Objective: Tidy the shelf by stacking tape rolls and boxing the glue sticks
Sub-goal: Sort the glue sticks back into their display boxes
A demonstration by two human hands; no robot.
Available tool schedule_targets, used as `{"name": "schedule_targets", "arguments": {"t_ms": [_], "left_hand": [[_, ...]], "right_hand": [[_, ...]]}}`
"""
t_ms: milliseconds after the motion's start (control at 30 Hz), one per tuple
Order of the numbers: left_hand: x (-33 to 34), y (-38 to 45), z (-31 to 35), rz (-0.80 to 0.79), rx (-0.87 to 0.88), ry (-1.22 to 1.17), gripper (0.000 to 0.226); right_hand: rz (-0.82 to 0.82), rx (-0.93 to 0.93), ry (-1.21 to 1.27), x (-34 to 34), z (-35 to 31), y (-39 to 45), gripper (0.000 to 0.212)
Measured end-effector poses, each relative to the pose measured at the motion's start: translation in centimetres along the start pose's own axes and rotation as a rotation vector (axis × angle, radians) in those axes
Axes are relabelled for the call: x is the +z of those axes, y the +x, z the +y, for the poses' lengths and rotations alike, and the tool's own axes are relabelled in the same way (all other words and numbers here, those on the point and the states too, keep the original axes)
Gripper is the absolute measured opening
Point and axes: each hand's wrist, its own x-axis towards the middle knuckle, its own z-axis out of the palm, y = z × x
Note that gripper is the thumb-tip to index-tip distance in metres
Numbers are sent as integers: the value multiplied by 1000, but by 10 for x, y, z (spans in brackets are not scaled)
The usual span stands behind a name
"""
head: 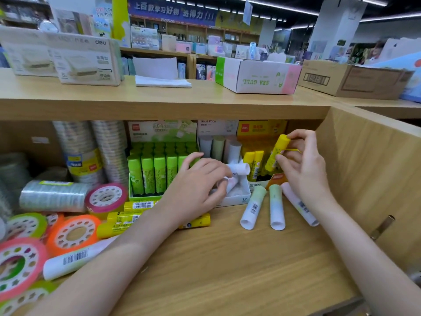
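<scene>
Left hand (200, 179) grips white stick (239, 169); right hand (303, 160) pinches yellow stick (276, 153).

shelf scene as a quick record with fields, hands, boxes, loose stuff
left hand: grips a white glue stick over the white box
right hand: holds a yellow glue stick at the yellow box
green box: full of upright green sticks
loose pastel sticks: three lying on the shelf board before the boxes
loose yellow sticks: lying left of the left hand
tape rolls: coloured ones scattered at left, clear stacks behind
</scene>
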Motion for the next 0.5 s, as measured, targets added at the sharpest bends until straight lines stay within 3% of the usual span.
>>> {"name": "schedule_targets", "arguments": {"t_ms": [167, 333, 400, 500], "left_hand": [[0, 0, 0, 7, 1, -12, 29], [0, 0, 1, 13, 2, -24, 28], [0, 0, 1, 16, 0, -28, 28], [1, 1, 1, 15, -5, -35, 28]], "right_hand": [[-82, 3, -149, 12, 9, 4, 37], [-105, -53, -335, 9, 15, -3, 21], [-43, -196, -514, 6, 17, -6, 28], [-27, -262, -628, 1, 18, -8, 41]]}}
